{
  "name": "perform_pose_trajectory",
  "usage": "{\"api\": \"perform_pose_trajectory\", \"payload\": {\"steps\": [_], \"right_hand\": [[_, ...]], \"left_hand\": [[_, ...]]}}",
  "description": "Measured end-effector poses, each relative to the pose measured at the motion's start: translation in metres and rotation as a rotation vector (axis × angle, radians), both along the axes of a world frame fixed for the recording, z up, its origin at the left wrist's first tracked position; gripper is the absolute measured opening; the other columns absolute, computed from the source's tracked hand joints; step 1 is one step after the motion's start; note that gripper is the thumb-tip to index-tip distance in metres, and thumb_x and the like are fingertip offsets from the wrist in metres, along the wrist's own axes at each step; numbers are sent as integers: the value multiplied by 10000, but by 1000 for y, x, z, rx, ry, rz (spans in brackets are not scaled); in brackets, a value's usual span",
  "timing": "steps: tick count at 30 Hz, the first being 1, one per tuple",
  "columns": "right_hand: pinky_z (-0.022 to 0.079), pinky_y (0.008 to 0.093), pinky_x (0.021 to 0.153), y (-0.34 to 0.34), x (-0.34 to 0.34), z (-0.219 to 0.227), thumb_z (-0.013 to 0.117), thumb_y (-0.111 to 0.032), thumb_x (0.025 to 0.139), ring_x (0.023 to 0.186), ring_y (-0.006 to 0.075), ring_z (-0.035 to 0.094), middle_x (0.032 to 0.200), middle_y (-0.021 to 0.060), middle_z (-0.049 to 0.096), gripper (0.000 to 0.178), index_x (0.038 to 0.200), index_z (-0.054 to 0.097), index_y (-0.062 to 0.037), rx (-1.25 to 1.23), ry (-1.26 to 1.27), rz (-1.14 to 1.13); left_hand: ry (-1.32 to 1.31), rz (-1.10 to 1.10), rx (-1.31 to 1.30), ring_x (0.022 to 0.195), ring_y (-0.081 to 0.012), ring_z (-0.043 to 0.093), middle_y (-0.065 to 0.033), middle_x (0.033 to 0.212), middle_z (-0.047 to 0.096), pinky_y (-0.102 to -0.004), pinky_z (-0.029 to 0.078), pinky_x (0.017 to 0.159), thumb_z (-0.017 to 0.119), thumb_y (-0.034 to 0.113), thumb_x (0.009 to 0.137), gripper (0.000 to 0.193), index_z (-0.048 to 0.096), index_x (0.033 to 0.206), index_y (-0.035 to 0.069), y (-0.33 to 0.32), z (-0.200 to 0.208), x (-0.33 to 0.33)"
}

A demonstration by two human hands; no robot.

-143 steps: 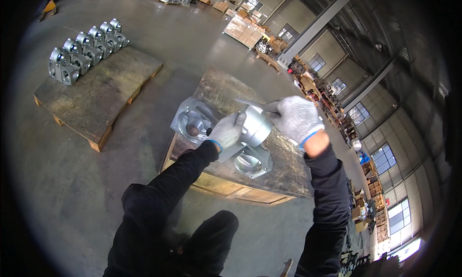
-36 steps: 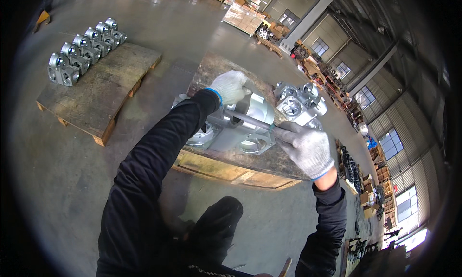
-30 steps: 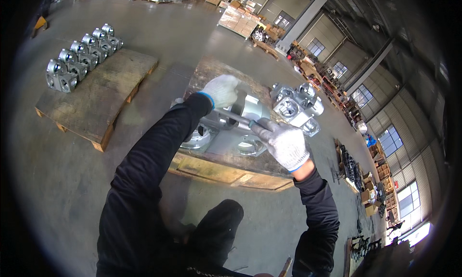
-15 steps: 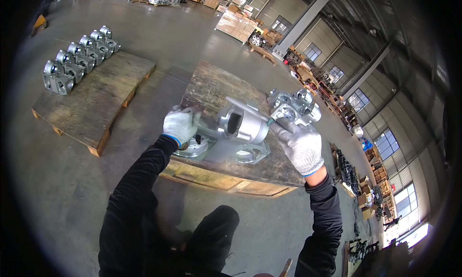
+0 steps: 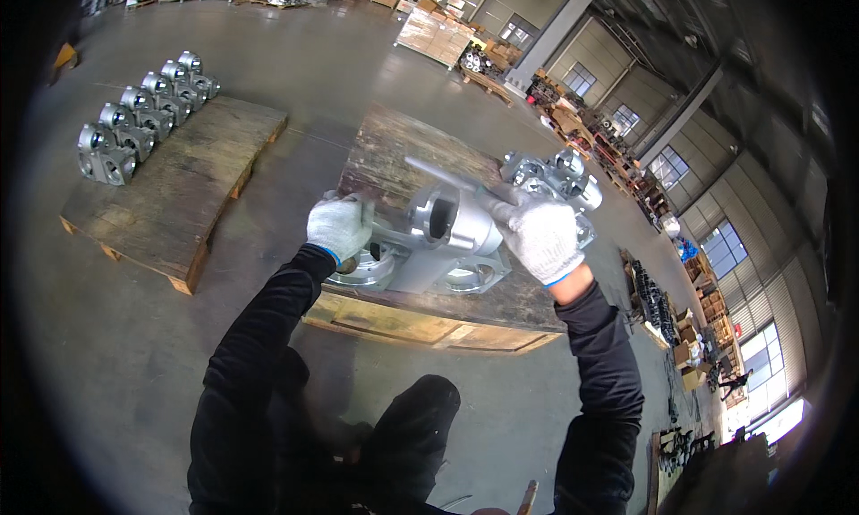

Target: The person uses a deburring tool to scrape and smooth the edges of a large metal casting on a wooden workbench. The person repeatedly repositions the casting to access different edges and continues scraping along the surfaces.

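Observation:
A large silvery metal casting (image 5: 474, 227) with a round bored boss and ring-shaped openings lies at the near side of a wooden pallet (image 5: 385, 148). My left hand (image 5: 340, 227), in a white knitted glove, is closed on the casting's left end; its fingertips are partly hidden. In my gloved right hand (image 5: 540, 239) is a long, flat grey file (image 5: 436, 172), gripped at its handle end. The file slants over the top of the boss, its tip pointing up and left. Whether it touches the metal I cannot tell.
More silvery castings (image 5: 573, 179) stand at the pallet's right side. To the left, a second pallet (image 5: 192, 179) carries a row of similar castings (image 5: 139, 112). A wrapped stack of boxes (image 5: 434, 37) stands farther back, and parts and cartons line the right wall.
My right hand has moved left and slightly up, sliding the file left across the boss. My left hand stays on the casting. The view has shifted slightly.

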State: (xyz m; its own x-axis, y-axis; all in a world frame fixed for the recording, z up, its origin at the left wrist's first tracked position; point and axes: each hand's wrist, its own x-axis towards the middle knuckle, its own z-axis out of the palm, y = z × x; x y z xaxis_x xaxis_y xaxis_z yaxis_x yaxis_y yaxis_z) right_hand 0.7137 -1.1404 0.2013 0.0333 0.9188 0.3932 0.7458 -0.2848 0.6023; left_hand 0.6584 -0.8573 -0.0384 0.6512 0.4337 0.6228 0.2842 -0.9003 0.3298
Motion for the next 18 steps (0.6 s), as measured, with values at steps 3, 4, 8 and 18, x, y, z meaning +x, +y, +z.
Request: {"api": "perform_pose_trajectory", "payload": {"steps": [3, 4, 8, 18], "right_hand": [[569, 406, 643, 4, 1, 7, 763, -200, 842, 739, 274, 718, 867, 66, 723, 305, 1139, 828, -222, -13, 199, -20], [572, 421, 656, 3, 2, 10, 767, -208, 842, 746, 285, 720, 841, 76, 717, 318, 1154, 826, -227, -46, 237, -103], [574, 423, 667, 3, 3, 17, 739, -231, 867, 752, 293, 721, 826, 73, 707, 321, 1177, 822, -243, -89, 253, -44], [550, 406, 611, 14, -3, 11, 671, -157, 880, 700, 240, 701, 841, 26, 679, 304, 1129, 807, -265, -109, -40, 50]], "left_hand": [[-4, -19, -21, 883, -364, 722, -136, 874, 771, -503, 560, 831, 461, 369, 1073, 434, 754, 908, 94, 0, 1, -1], [-14, -25, -24, 885, -364, 722, -135, 874, 772, -503, 561, 828, 461, 370, 1074, 433, 753, 912, 94, 0, 0, -1], [15, -24, -23, 867, -363, 720, -133, 866, 769, -505, 563, 808, 467, 366, 1071, 401, 739, 953, 97, 1, -3, 1], [-50, -43, 8, 839, -367, 723, -147, 828, 754, -503, 564, 781, 501, 363, 1055, 400, 732, 902, 76, 0, -1, -1]]}}
